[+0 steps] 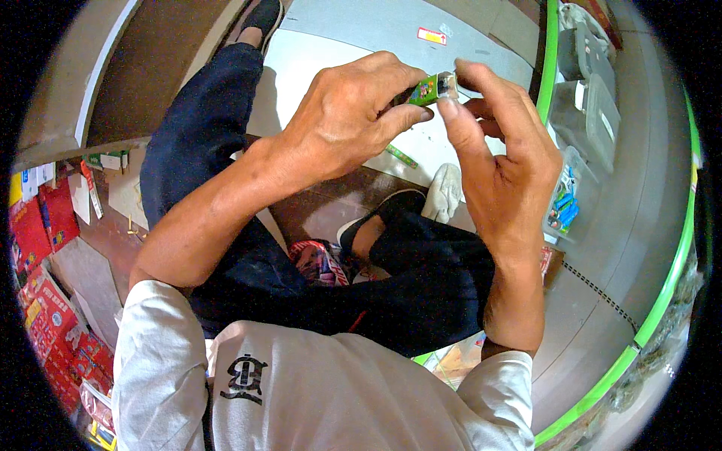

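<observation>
A small green printed box (426,90) is held up over a white board (316,56). Its right end looks pale and partly see-through; what that end part is I cannot make out. My left hand (350,113) pinches the box between thumb and fingers. At the pale end, the thumb and curled fingers of my right hand (508,143) close around it, the index fingertip slightly blurred. Below the box, a thin green strip (401,156) lies on the board. A white glove (444,192) rests near the board's edge, between my hands and my right shoe.
Grey lidded plastic bins (590,120) stand on the right. Near them a clear tub (568,199) holds several blue cylindrical items. A green edge strip (669,278) curves along the right. Red printed packages (56,323) are piled at the left. My crossed legs surround a patterned bag (320,263).
</observation>
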The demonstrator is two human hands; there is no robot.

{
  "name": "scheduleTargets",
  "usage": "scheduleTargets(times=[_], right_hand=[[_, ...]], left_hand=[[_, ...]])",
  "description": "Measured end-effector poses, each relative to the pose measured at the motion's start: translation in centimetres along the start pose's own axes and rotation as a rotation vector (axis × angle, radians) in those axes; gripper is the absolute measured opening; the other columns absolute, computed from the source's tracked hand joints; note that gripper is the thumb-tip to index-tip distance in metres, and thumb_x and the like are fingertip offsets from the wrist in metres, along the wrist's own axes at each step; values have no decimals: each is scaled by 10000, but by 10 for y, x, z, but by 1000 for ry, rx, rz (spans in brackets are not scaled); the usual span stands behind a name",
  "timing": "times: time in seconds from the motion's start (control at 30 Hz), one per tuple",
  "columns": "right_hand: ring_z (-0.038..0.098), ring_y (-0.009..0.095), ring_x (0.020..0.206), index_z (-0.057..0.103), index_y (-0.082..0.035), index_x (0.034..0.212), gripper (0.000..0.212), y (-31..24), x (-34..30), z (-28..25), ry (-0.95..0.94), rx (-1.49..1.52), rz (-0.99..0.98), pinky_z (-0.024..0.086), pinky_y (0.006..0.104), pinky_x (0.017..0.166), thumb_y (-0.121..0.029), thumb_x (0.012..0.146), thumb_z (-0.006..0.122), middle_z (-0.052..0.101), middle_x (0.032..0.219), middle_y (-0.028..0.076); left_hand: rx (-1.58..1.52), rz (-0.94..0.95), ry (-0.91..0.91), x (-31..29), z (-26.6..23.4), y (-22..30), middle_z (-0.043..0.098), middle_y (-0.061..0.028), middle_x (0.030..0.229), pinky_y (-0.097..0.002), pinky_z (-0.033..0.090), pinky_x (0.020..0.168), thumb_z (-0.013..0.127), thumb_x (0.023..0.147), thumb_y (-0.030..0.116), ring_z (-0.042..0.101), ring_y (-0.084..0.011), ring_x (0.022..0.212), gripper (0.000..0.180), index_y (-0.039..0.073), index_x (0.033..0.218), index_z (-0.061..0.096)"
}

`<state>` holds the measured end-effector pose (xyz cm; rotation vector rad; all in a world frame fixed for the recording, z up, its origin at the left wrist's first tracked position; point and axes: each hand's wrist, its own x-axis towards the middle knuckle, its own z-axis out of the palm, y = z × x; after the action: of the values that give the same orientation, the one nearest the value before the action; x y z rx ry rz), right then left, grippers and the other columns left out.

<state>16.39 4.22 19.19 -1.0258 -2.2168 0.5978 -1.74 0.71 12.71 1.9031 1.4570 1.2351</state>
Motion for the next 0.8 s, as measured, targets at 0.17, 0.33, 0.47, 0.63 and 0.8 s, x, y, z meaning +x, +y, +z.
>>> scheduleTargets(times=[0.17,0.33,0.47,0.63,0.8], right_hand=[[677,147,714,690,-12,1124,238,-1,0,7,37,339,247,549,282,666,-105,906,712,720,892,105],[632,79,690,703,-15,1066,166,-11,2,2,54,510,499,519,251,630,-113,937,665,698,822,43],[579,54,644,712,-14,978,124,-16,1,-2,47,347,468,483,237,593,-118,929,663,659,722,16],[551,50,627,707,-16,921,124,-8,2,4,85,301,477,465,241,573,-137,909,685,635,680,12],[571,66,617,710,-16,902,130,-9,3,2,82,281,487,477,257,574,-145,893,692,642,666,32]], left_hand=[[-27,11,-5,1,1,1,609,-145,836,-413,504,653,748,836,157,626,-333,728,250,22,1035,680],[-48,50,26,0,1,3,611,-134,842,-399,505,635,752,819,131,622,-323,715,242,27,1023,674],[11,100,76,-1,2,5,619,-131,855,-387,514,633,759,803,110,633,-312,726,240,26,1007,665],[-37,77,58,-2,6,4,625,-135,862,-386,519,642,763,801,109,639,-316,739,236,24,999,668],[-62,70,44,-1,6,1,627,-132,863,-388,523,644,762,804,106,638,-316,743,240,25,1012,672]])
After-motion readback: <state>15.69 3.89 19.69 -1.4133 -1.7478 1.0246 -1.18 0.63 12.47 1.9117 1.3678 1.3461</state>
